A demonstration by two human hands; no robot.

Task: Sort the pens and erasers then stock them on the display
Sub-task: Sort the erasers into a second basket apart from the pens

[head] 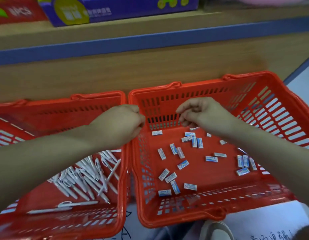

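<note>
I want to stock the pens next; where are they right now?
In the head view, the white pens lie piled in the left red basket, beside the right basket holding the erasers.

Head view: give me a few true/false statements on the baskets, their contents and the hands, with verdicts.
1. The pens lie in the left basket. True.
2. The erasers lie in the right basket. True.
3. The erasers are stacked in one neat pile. False: they lie scattered across the floor, singly and in small clusters.
4. The right hand lies flat on the basket floor. False: it is up above the erasers, fingers curled.
</note>
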